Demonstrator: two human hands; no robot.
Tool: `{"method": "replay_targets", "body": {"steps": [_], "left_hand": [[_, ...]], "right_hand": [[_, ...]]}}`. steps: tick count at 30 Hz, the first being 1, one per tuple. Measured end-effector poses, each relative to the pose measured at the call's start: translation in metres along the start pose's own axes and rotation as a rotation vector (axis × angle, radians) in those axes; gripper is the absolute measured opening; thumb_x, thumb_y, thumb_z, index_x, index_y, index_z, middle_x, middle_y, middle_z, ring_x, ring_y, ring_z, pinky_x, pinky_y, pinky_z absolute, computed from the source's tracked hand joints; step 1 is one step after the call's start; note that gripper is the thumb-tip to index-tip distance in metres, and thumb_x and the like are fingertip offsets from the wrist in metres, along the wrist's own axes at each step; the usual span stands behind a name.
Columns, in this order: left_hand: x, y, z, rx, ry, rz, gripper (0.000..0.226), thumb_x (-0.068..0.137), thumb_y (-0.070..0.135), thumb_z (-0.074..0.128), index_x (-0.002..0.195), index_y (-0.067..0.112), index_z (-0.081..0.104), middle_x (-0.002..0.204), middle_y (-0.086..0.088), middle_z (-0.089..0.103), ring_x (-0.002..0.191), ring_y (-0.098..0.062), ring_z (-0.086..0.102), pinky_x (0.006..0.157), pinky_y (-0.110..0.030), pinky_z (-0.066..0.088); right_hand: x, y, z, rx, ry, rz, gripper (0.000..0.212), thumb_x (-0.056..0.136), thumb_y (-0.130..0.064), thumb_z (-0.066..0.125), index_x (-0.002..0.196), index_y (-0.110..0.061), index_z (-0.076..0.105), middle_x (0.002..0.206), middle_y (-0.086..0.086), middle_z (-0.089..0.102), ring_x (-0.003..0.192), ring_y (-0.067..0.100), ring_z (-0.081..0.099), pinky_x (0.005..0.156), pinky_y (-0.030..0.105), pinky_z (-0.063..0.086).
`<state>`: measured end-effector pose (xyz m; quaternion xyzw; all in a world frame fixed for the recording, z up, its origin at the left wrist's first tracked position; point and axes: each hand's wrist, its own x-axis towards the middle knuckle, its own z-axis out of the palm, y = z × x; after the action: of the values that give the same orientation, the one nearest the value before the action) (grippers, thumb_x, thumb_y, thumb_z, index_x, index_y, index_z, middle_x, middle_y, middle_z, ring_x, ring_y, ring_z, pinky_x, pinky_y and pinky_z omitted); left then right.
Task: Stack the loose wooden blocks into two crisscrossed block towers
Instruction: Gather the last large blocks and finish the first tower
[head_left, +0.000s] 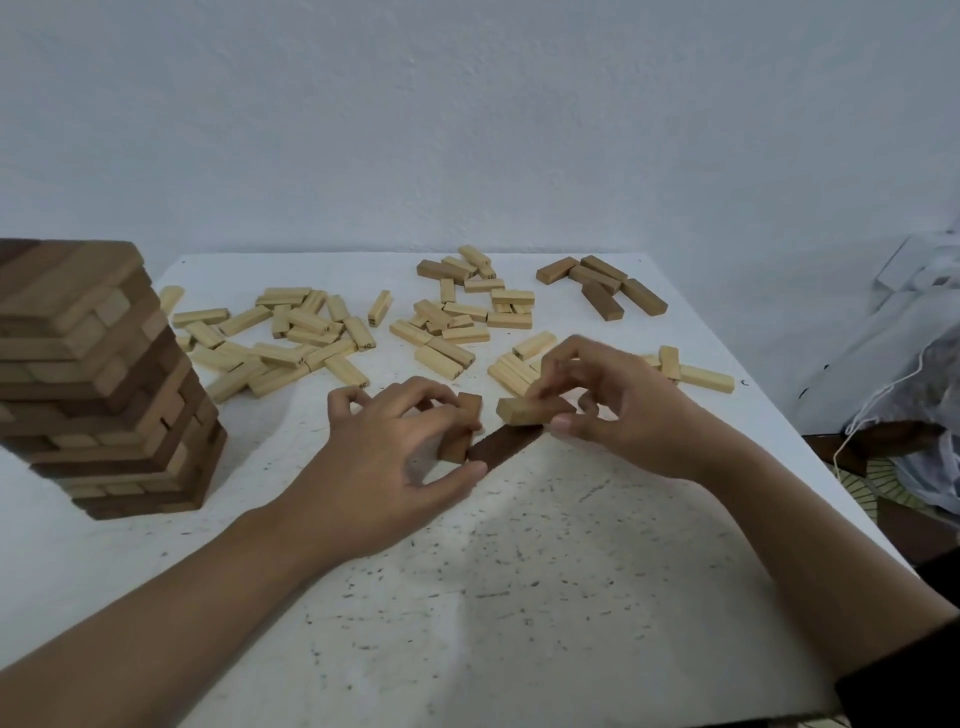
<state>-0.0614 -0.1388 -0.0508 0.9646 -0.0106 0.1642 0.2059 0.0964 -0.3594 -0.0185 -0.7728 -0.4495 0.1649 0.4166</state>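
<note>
A tall crisscrossed tower (98, 384) of light and dark wooden blocks stands at the table's left. In the middle of the table my left hand (395, 457) grips a mid-brown block (462, 428) between fingers and thumb. Right beside it a dark brown block (504, 448) lies flat on the table. My right hand (618, 405) pinches a light block (519, 411) just above the dark block's far end. Several loose light blocks (291, 338) lie scattered across the back of the table. A few dark blocks (602, 286) lie at the back right.
The white speckled table (519, 597) ends at its right edge near plastic bags and cloth (909, 364). A pale wall rises behind the table. Bare tabletop lies in front of my hands.
</note>
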Motion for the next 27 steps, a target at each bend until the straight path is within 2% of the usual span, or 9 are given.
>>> {"method": "replay_targets", "body": {"steps": [2,5,7,14,17,20,23,25,27], "left_hand": [[-0.001,-0.001,-0.001,-0.011,0.009,0.003,0.035,0.092,0.061,0.050,0.121,0.047,0.063,0.127,0.031,0.046,0.126,0.009,0.039,0.106,-0.038,0.015],[0.000,-0.006,-0.002,-0.018,0.010,-0.010,0.034,0.093,0.056,0.051,0.123,0.047,0.063,0.131,0.031,0.049,0.129,0.009,0.039,0.107,-0.038,0.015],[0.000,-0.009,-0.002,-0.034,0.003,-0.018,0.034,0.093,0.055,0.051,0.124,0.047,0.063,0.132,0.030,0.050,0.128,0.009,0.039,0.105,-0.038,0.015],[0.000,-0.011,0.000,-0.058,-0.037,-0.002,0.038,0.096,0.062,0.044,0.126,0.048,0.062,0.133,0.033,0.046,0.131,0.009,0.034,0.102,-0.034,0.013],[0.001,-0.010,-0.001,-0.065,-0.037,0.005,0.036,0.098,0.058,0.043,0.127,0.048,0.062,0.134,0.033,0.048,0.131,0.010,0.033,0.103,-0.037,0.017],[0.002,-0.009,-0.002,-0.082,-0.064,0.015,0.040,0.100,0.057,0.042,0.136,0.046,0.056,0.135,0.035,0.050,0.132,0.008,0.034,0.103,-0.039,0.022],[0.001,-0.008,-0.004,-0.141,-0.076,-0.014,0.046,0.096,0.062,0.045,0.138,0.044,0.051,0.121,0.041,0.047,0.127,0.013,0.033,0.108,-0.031,0.021],[0.000,-0.006,-0.004,-0.159,-0.067,-0.036,0.050,0.090,0.071,0.049,0.134,0.049,0.047,0.120,0.043,0.042,0.124,0.017,0.031,0.108,-0.023,0.016],[0.000,-0.003,-0.005,-0.157,-0.064,-0.048,0.054,0.086,0.077,0.054,0.133,0.051,0.045,0.121,0.038,0.044,0.123,0.015,0.033,0.106,-0.020,0.015]], "right_hand": [[-0.002,0.000,-0.002,0.012,-0.085,0.030,0.037,0.088,-0.006,0.075,0.112,-0.026,0.055,0.107,-0.014,0.073,0.087,0.004,0.061,0.079,0.044,0.048],[-0.001,0.003,-0.003,-0.107,-0.102,-0.035,0.031,0.085,-0.005,0.078,0.105,-0.028,0.070,0.109,-0.014,0.072,0.103,0.013,0.062,0.083,0.051,0.049],[-0.001,0.005,-0.002,-0.118,-0.106,-0.078,0.027,0.083,-0.007,0.080,0.100,-0.027,0.075,0.108,-0.014,0.073,0.105,0.019,0.061,0.081,0.051,0.047],[-0.005,0.003,-0.009,-0.065,-0.164,-0.157,0.024,0.077,-0.011,0.087,0.096,-0.022,0.078,0.103,-0.007,0.075,0.102,0.026,0.065,0.080,0.055,0.048],[-0.005,0.001,-0.007,-0.118,-0.212,-0.113,0.023,0.074,-0.014,0.089,0.091,-0.025,0.078,0.100,-0.011,0.074,0.101,0.021,0.065,0.082,0.052,0.049],[-0.002,0.002,0.001,-0.156,-0.181,-0.100,0.022,0.071,-0.023,0.091,0.086,-0.031,0.078,0.102,-0.012,0.068,0.104,0.017,0.060,0.083,0.047,0.051],[-0.001,0.003,0.004,-0.169,-0.102,-0.116,0.023,0.069,-0.030,0.091,0.082,-0.031,0.073,0.100,-0.010,0.060,0.094,0.017,0.055,0.075,0.037,0.049],[0.000,0.005,0.006,-0.214,-0.051,-0.110,0.033,0.069,-0.039,0.090,0.091,-0.032,0.067,0.100,-0.012,0.060,0.091,0.017,0.056,0.072,0.035,0.051],[0.002,0.008,0.007,-0.223,-0.027,-0.091,0.043,0.068,-0.044,0.089,0.102,-0.034,0.065,0.103,-0.016,0.062,0.094,0.015,0.059,0.073,0.033,0.052]]}}
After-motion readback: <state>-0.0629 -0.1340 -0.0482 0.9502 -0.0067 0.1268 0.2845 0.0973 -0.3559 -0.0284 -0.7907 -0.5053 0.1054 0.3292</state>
